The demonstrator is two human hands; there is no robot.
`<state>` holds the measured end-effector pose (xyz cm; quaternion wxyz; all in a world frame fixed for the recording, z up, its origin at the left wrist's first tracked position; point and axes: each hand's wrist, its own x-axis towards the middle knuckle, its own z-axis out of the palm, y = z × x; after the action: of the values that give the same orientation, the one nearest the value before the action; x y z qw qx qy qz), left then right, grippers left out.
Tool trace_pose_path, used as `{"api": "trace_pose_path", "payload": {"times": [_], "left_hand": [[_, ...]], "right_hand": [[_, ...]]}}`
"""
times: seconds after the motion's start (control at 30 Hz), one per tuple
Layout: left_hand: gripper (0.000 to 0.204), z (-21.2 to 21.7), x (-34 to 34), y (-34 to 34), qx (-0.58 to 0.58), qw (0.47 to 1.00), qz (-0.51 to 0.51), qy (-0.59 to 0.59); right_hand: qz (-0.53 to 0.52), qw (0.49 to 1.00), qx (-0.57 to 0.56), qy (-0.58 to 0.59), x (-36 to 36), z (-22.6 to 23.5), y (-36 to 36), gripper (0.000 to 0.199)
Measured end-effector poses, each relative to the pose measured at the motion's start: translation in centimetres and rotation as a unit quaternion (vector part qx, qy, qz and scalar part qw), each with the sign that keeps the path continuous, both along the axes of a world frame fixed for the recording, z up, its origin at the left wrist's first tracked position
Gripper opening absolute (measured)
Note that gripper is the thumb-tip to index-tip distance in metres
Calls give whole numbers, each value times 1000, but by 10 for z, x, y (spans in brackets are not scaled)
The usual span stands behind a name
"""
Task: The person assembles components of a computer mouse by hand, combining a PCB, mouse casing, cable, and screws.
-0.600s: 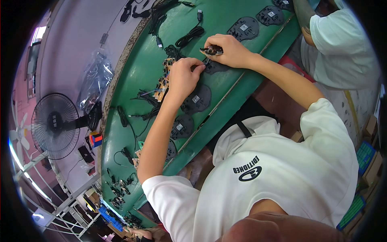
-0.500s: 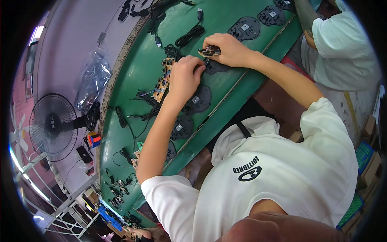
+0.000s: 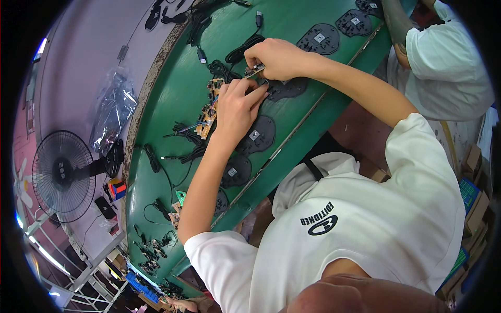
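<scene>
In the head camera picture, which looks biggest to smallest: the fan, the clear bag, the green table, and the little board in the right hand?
1. Green table
2. Fan
3. Clear bag
4. Little board in the right hand

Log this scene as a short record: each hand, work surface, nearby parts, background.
Left hand: fingers bent beside a dark plate; whether they grip anything is unclear
Right hand: holds a small circuit board above the table
Work surface: green table
Nearby parts: tan circuit boards left of the left hand; coiled black cable; more dark plates along the table edge
Background: black fan, clear plastic bag, co-worker's white sleeve
</scene>
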<state>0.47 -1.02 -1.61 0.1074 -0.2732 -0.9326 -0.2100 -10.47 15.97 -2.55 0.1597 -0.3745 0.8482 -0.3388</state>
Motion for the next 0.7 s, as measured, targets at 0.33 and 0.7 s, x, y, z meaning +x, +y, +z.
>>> {"api": "trace_pose_path", "payload": {"times": [0.33, 0.7], "left_hand": [[28, 6, -3, 5, -23, 997, 40, -59], [25, 7, -12, 1, 5, 990, 65, -128]], "right_hand": [[-28, 997, -16, -77, -11, 11, 4, 34], [114, 982, -125, 83, 23, 6, 71, 43]]}}
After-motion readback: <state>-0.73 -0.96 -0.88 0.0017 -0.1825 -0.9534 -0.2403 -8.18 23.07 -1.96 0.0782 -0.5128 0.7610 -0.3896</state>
